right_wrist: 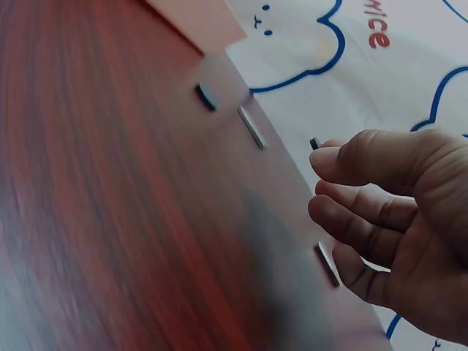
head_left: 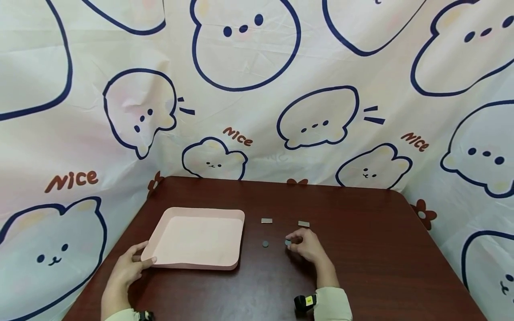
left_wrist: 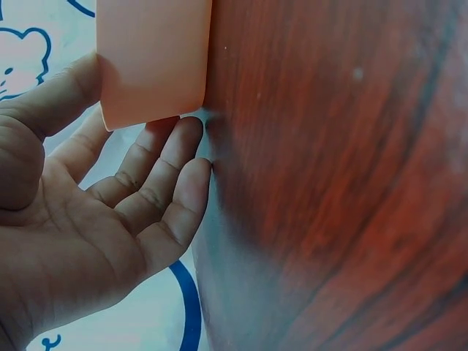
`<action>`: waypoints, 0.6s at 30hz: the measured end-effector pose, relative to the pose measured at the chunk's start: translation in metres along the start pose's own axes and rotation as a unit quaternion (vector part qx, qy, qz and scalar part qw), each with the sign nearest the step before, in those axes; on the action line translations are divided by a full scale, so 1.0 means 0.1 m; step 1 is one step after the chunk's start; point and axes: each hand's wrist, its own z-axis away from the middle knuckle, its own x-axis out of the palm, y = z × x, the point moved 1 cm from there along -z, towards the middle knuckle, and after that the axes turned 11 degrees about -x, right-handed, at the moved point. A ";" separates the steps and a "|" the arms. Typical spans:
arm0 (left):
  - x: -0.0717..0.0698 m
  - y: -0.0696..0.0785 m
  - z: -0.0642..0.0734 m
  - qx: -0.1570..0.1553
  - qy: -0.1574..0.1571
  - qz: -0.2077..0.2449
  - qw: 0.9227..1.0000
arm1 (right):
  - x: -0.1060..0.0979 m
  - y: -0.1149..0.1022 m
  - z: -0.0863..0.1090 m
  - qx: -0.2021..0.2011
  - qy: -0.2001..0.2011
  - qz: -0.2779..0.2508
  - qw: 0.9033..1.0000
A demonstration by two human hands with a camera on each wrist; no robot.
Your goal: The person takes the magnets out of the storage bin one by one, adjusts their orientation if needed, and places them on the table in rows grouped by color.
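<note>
A pale pink shallow tray [head_left: 192, 238] stands on the left of the table. My left hand [head_left: 125, 271] holds its near left corner, thumb at the rim and fingers at the outer side; in the left wrist view the fingers of that hand [left_wrist: 121, 183] curl by the tray's corner [left_wrist: 153, 62]. Between thumb and forefinger, my right hand [head_left: 308, 247] pinches a small grey-blue disc [head_left: 288, 243], of which only a dark edge [right_wrist: 315, 144] shows in the right wrist view. A similar disc [head_left: 265, 244] lies to the left of that hand.
Two small flat rectangular pieces lie farther back, a left one [head_left: 267, 220] and a right one [head_left: 304, 224] just beyond my right hand. The dark brown table [head_left: 385, 258] meets a cartoon-printed cloth [head_left: 257, 111] at its back and sides.
</note>
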 end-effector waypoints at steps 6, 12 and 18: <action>0.00 0.02 0.01 -0.001 0.001 0.002 1.000 | -0.09 0.11 0.07 0.025 0.030 0.007 0.999; 0.01 0.02 0.00 0.000 0.001 0.000 1.000 | -0.17 0.20 0.13 0.054 0.044 0.010 0.998; 0.00 0.01 -0.01 0.001 0.004 -0.011 1.000 | -0.21 0.30 0.17 0.064 0.056 0.031 0.996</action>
